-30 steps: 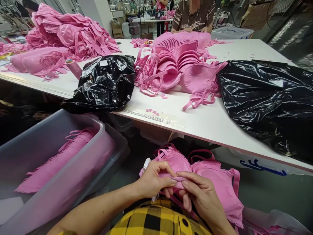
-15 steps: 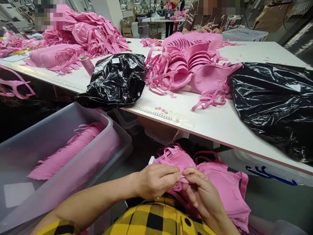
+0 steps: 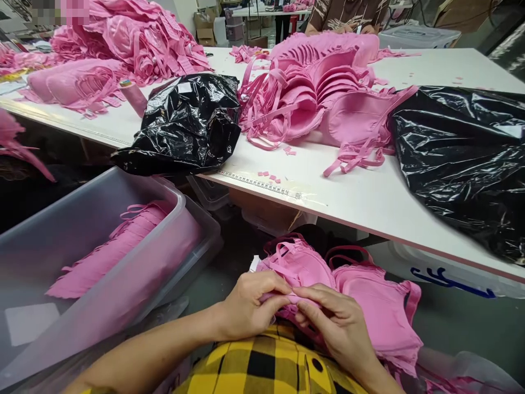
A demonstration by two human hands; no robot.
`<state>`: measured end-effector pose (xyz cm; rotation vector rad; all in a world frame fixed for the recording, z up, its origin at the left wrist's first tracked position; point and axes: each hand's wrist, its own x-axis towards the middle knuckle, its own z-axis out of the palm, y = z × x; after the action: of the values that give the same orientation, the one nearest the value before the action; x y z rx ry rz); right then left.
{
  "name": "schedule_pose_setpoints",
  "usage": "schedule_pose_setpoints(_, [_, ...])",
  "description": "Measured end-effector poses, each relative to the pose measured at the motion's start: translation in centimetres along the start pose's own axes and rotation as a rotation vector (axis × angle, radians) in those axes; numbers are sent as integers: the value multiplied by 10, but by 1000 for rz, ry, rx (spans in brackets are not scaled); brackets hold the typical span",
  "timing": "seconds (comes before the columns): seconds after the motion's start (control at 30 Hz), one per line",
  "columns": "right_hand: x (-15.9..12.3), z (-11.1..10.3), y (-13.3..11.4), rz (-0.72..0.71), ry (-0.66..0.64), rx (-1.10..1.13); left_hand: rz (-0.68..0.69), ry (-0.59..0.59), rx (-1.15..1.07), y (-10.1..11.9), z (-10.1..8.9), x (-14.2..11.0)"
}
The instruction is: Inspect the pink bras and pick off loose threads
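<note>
A pink bra (image 3: 379, 312) lies across my lap, with its cups toward the table and its straps looped above them. My left hand (image 3: 256, 303) pinches a pink band of the bra between thumb and fingers. Right beside it, my right hand (image 3: 338, 314) grips the same band, fingertips nearly meeting those of the left. A small white tag (image 3: 255, 263) sticks out at the bra's left side. The rest of the band is partly hidden behind my hands.
A white table (image 3: 353, 191) holds stacked pink bras (image 3: 299, 104), a black plastic bag (image 3: 192, 126), another black bag (image 3: 463, 164), a pink thread cone (image 3: 133, 98) and a measuring tape (image 3: 258, 184). At left stands a plastic bin (image 3: 180, 205) containing pink cups (image 3: 110, 251). Across the table sits a person (image 3: 348, 16).
My hands have shifted along the band, which now shows stretched between both sets of fingertips. The left hand has turned so its thumb shows. The view has tilted slightly downward.
</note>
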<state>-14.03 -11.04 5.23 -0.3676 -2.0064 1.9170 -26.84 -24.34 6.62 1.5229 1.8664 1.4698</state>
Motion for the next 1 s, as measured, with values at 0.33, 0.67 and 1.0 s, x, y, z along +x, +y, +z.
schedule_pose_setpoints(0.33, [-10, 13, 11, 68, -3, -18, -673, -32, -449, -5, 6, -12])
schedule_pose_setpoints(0.67, [-3, 3, 13, 94, 81, -244, -646, 72, -380, -14, -21, -17])
schedule_pose_setpoints(1.0, [38, 31, -33, 254, -537, 2, -290, 163, -384, 24, -45, 36])
